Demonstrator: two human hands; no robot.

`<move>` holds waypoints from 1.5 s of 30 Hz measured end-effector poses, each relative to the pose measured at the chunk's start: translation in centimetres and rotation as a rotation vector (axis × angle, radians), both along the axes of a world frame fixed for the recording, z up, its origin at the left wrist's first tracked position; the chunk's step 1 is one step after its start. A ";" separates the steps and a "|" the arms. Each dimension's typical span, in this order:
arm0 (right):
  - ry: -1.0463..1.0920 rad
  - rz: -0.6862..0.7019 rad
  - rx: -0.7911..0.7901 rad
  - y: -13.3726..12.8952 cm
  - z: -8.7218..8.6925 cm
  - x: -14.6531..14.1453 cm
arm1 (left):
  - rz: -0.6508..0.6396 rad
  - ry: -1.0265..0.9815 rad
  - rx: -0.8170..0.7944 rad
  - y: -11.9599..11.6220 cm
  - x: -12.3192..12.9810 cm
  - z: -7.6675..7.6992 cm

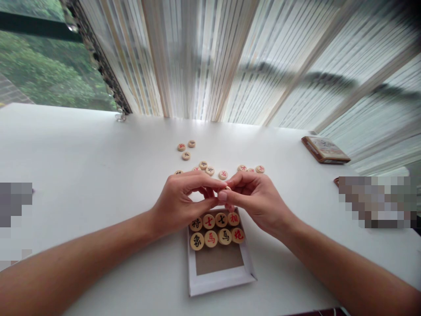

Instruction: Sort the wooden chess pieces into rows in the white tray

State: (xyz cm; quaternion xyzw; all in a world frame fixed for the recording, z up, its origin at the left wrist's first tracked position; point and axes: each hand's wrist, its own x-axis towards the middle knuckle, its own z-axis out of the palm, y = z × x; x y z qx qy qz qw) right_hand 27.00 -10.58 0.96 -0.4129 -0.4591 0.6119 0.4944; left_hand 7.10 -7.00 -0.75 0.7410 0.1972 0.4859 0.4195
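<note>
Over the far end of a shallow white box (223, 287), my left hand (184, 193) and my right hand (259, 195) meet at the fingertips. Between them they pinch a small wooden Chinese chess piece (228, 188), mostly covered by the fingers. Inside the box, rows of round pieces with red or black characters lie face up, among them a black horse piece (225, 237) and a red cannon piece (238, 235). The near part of the box shows its brown bottom. My left hand hides the box's far left corner.
Loose chess pieces lie beyond my hands, including a red one (223, 174) and a black one (186, 156). A flat brown box (325, 150) rests on the white table (82, 175) at right. Striped curtains (197, 57) hang behind the far edge.
</note>
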 end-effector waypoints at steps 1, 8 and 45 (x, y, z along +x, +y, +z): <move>-0.003 0.003 0.009 0.0 -0.1 0.0 | -0.011 -0.009 -0.011 0.0 0.0 0.1; 0.004 0.057 0.075 0.2 -0.4 0.5 | -0.080 -0.103 -0.145 0.0 0.1 0.3; -0.035 -0.113 0.292 0.1 -0.4 0.1 | 0.029 -0.148 -0.306 0.1 0.3 0.2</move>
